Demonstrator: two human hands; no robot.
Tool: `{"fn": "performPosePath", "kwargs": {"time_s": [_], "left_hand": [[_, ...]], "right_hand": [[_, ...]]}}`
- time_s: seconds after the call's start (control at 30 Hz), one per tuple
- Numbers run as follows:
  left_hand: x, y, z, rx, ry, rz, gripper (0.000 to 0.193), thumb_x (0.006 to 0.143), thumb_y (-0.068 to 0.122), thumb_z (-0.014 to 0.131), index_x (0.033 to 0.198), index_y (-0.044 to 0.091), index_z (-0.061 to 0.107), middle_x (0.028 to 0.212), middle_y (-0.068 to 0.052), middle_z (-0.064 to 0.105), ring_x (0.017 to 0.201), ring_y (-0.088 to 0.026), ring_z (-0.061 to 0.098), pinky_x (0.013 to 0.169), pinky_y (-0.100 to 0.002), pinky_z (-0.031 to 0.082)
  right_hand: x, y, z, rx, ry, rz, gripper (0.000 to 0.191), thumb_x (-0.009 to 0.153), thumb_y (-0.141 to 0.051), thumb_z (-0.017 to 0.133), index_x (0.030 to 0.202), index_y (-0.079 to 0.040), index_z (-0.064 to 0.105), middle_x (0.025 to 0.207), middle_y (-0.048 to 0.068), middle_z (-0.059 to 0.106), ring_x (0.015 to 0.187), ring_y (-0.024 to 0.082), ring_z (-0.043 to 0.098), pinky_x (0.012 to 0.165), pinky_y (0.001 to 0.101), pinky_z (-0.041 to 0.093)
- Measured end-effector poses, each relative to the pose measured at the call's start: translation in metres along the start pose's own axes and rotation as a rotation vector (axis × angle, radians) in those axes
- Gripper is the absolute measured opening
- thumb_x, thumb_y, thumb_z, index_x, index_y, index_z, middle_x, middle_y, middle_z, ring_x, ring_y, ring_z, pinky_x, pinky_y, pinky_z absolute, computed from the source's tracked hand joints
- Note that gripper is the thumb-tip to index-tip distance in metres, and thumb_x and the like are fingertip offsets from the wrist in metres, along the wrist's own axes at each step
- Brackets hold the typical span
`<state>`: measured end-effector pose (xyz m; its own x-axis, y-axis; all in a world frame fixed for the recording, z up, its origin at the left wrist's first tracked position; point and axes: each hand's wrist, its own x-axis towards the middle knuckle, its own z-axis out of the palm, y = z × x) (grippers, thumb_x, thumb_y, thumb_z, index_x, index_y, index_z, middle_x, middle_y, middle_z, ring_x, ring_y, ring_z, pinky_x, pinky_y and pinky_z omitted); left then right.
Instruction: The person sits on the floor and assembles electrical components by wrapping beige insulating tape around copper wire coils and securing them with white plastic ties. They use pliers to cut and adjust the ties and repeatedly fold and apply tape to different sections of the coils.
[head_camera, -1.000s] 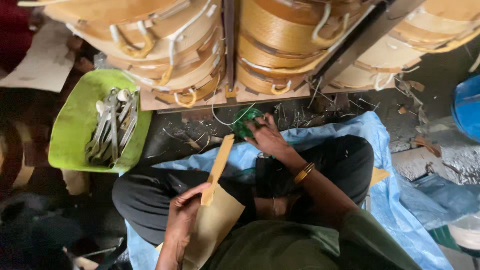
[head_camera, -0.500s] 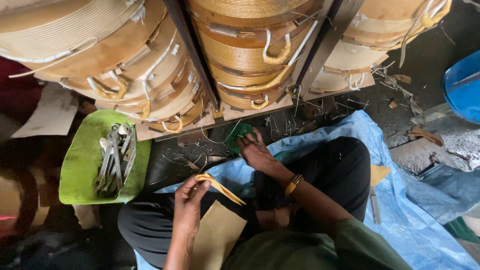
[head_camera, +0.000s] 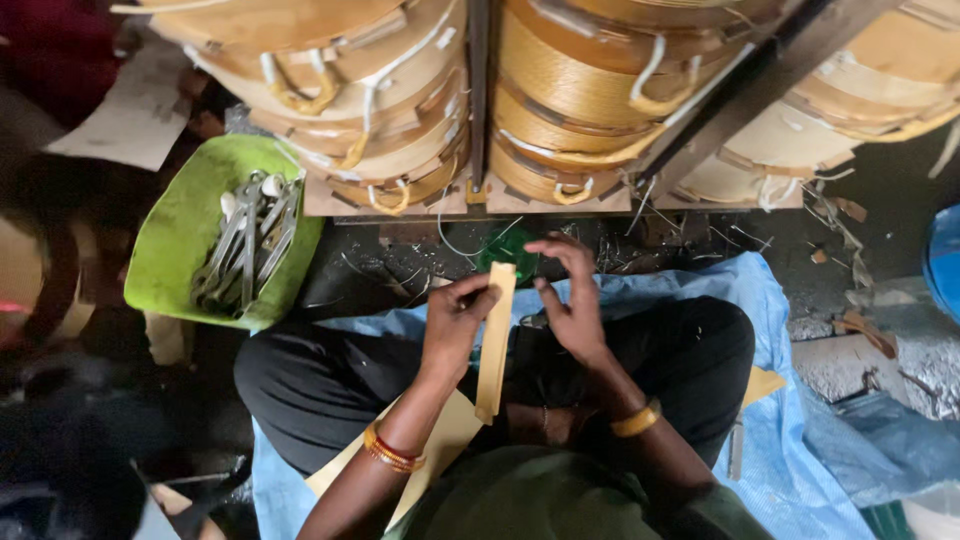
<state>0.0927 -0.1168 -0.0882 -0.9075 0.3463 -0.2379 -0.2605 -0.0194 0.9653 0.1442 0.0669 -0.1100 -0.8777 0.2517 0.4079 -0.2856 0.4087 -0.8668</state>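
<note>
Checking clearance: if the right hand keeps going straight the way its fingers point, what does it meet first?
The right hand points up-left, away from the body. First in that line looks like the small green object on the dark floor, just beyond the fingertips; then the base of the stacked coils. Depth is unclear.

dark floor (head_camera: 880, 190), blue tarp (head_camera: 790, 440) (crumpled), dim light

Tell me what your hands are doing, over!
Left hand pinching a tan strip near its top. Right hand open beside it, not touching. Green tub of metal tools off left, nothing blocking.
</note>
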Motion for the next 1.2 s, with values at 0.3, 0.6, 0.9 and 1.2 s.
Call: {"fn": "performPosePath", "kwargs": {"time_s": [0.3,0.6,0.9,1.2], "left_hand": [[0.010,-0.001,0.050,-0.239,-0.192,-0.015,0.024,0.094,0.009,0.070,0.114,-0.002,0.077,0.096,-0.001,0.077,0.080,-0.004,0.064,0.072,-0.022,0.053],[0.015,-0.011,0.110,-0.184,-0.205,-0.182,0.023,0.091,0.005,0.075,0.112,-0.003,0.079,0.086,-0.003,0.074,0.067,-0.007,0.059,0.059,-0.023,0.046],[0.029,-0.008,0.264,-0.131,-0.284,-0.008,0.043,0.089,0.004,0.075,0.132,0.007,0.069,0.091,0.000,0.071,0.078,-0.007,0.061,0.069,-0.024,0.051],[0.067,0.012,0.396,0.749,-0.071,1.029,0.028,0.100,0.010,0.069,0.128,0.007,0.065,0.117,-0.014,0.074,0.090,-0.026,0.074,0.074,-0.033,0.060]], "right_hand": [[-0.009,-0.036,-0.061,-0.543,-0.214,-0.354,0.040,0.075,0.006,0.055,0.112,-0.009,0.054,0.142,0.002,0.064,0.143,0.030,0.046,0.122,0.0584,0.024],[-0.027,-0.014,-0.150,-1.042,-0.299,-0.518,0.028,0.084,-0.016,0.075,0.111,-0.015,0.070,0.144,0.000,0.062,0.139,0.023,0.050,0.119,0.0582,0.019],[-0.034,0.011,-0.227,0.399,0.234,0.578,0.030,0.096,-0.009,0.068,0.126,-0.002,0.071,0.114,0.010,0.075,0.104,0.016,0.067,0.095,0.0291,0.052],[-0.016,0.073,-0.341,0.523,0.663,0.627,0.011,0.101,-0.008,0.052,0.096,-0.004,0.061,0.097,0.013,0.079,0.077,0.012,0.070,0.069,0.0242,0.053]]}}
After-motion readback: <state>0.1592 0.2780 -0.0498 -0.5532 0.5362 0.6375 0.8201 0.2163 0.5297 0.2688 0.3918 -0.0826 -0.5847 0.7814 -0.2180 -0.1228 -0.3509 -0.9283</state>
